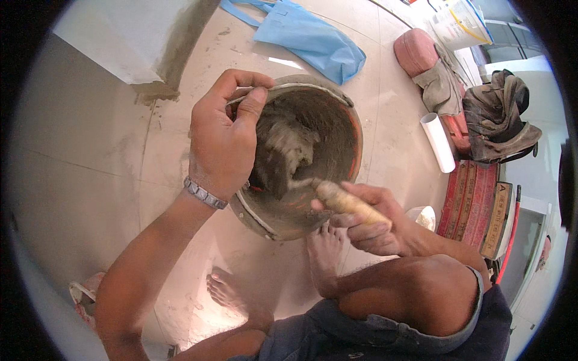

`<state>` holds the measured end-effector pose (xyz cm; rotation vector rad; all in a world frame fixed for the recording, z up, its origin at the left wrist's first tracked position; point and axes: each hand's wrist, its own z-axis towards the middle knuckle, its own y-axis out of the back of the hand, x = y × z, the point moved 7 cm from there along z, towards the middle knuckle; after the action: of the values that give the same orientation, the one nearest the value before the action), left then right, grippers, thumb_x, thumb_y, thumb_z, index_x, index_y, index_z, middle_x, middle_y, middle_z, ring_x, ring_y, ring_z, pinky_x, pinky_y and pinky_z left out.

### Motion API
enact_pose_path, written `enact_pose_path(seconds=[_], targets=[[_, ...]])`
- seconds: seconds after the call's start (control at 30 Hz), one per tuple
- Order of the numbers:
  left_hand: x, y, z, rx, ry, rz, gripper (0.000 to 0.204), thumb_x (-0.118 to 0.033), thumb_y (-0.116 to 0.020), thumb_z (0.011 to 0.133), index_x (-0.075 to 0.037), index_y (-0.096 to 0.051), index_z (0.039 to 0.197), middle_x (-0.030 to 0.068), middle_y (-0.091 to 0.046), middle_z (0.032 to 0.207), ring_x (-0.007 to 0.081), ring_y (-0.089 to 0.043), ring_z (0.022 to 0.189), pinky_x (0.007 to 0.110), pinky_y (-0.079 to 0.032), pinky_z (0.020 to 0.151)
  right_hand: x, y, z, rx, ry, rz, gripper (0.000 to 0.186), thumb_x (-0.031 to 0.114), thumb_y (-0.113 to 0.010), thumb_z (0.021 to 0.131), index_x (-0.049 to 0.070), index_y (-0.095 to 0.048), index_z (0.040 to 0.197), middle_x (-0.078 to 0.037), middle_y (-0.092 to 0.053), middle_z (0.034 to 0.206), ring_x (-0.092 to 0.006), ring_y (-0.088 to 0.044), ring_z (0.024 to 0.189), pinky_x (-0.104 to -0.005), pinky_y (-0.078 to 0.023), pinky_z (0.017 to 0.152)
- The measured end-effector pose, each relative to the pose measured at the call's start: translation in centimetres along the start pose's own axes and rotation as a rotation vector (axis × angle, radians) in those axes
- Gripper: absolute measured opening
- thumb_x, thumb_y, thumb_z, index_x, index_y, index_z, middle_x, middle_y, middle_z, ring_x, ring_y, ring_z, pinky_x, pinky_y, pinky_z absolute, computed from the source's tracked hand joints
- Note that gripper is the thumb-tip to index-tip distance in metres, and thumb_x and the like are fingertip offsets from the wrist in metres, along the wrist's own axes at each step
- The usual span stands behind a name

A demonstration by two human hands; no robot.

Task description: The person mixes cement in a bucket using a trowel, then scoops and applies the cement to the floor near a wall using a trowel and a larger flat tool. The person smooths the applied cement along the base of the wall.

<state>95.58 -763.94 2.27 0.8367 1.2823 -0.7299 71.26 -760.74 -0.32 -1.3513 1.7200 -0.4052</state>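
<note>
- Head view: mixing bowl (349, 129), orange, mortar-caked, tilted above the tiled floor (385, 108) so its contents face the person.
- Left hand (221, 144): fingers clamped over the bowl's near-left rim, steadying it.
- Right hand (367, 219): fingers closed around a trowel (337, 198) by its wooden handle at the bowl's lower right rim, blade buried in grey mortar (289, 150).
- Blue bag (313, 36): beyond the bowl, well apart.

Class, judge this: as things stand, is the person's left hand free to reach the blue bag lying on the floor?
Probably not: the left hand grips the bowl rim, and the blue bag lies beyond the bowl. It would have to let go first.
</note>
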Motion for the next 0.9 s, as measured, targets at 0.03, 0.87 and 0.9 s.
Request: enact_pose_path(seconds=[0.03, 0.87, 0.9], targets=[[0.2, 0.3, -0.1, -0.012, 0.001, 0.001, 0.011, -0.010, -0.057, 0.098, -0.005, -0.065, 0.102, -0.0012, -0.063, 0.078, 0.0038, -0.047, 0.065, 0.023, -0.040, 0.060, 0.4, -0.6, -0.6, 0.064, 0.015, 0.033, 0.054, 0.040, -0.035, 0.106, -0.001, -0.038, 0.142, -0.010, -0.054, 0.075, -0.0106, -0.045, 0.038, -0.0214, -0.037, 0.028], [8.3, 8.3, -1.8, -0.230, 0.171, 0.168, 0.026, -0.029, -0.056, 0.102, -0.006, -0.063, 0.112, -0.0004, -0.060, 0.083, 0.0099, -0.051, 0.076, 0.031, -0.046, 0.073, 4.0, -15.8, 8.4, 0.261, 1.248, -1.482, 0.021, -0.002, -0.067, 0.075, 0.005, -0.054, 0.090, -0.006, -0.062, 0.080, -0.0161, -0.064, 0.078, -0.0289, -0.053, 0.067], [8.3, 8.2, -1.8, -0.226, 0.177, 0.177, 0.026, -0.029, -0.055, 0.102, -0.005, -0.062, 0.111, 0.0001, -0.060, 0.082, 0.0101, -0.051, 0.075, 0.031, -0.046, 0.073, 4.4, -14.9, 8.6, 0.212, 1.206, -1.475, 0.020, -0.001, -0.068, 0.076, 0.005, -0.055, 0.089, -0.006, -0.061, 0.080, -0.0152, -0.063, 0.077, -0.0278, -0.052, 0.064]])
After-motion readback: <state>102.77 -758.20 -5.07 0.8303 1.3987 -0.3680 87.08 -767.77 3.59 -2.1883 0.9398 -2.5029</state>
